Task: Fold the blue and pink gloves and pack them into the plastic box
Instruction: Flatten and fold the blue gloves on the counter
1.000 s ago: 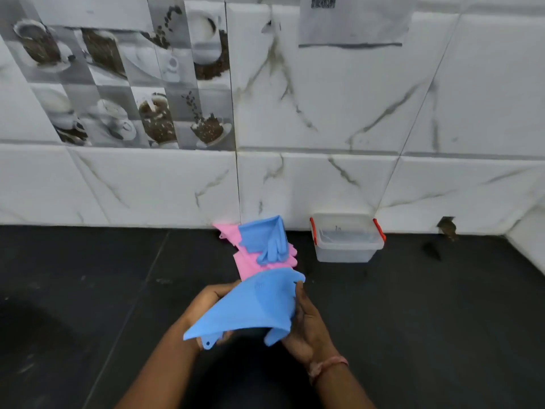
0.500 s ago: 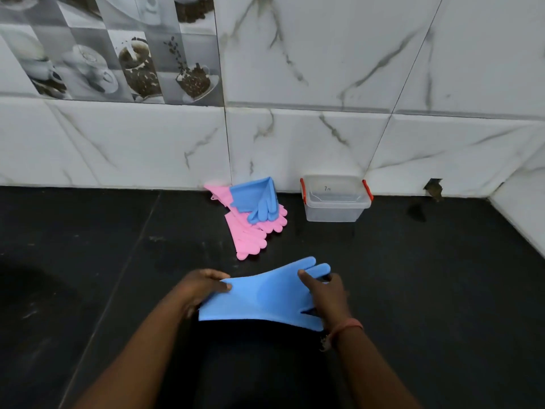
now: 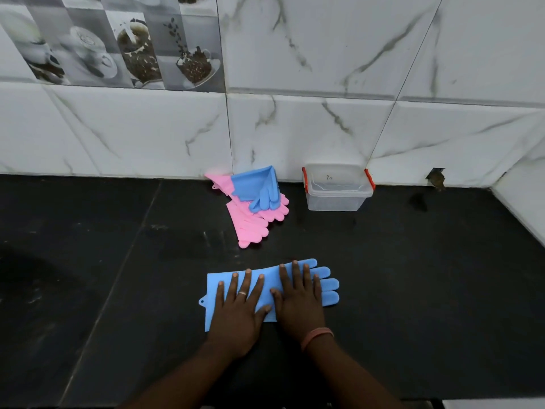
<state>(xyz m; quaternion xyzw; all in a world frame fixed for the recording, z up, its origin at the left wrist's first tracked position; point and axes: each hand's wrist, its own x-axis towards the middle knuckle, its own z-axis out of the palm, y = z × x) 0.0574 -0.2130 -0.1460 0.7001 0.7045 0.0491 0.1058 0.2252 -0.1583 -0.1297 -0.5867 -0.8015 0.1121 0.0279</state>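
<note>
A blue glove (image 3: pixel 326 283) lies flat on the black counter, cuff to the left and fingers to the right. My left hand (image 3: pixel 237 311) presses flat on its cuff half with straight fingers. My right hand (image 3: pixel 299 302) presses flat on its palm half, beside the left. Farther back, a second blue glove (image 3: pixel 259 187) lies folded on top of two pink gloves (image 3: pixel 249 228) near the wall. The clear plastic box (image 3: pixel 338 187) with red clips stands to their right against the wall, lid on.
The black counter (image 3: pixel 118 261) runs back to a white marble-tiled wall (image 3: pixel 324 128). A side wall closes the right end. A small hole (image 3: pixel 436 180) sits in the wall right of the box.
The blue glove went from being held in the air to lying spread flat on the counter. Both hands let go of its edges and now press flat on it.
</note>
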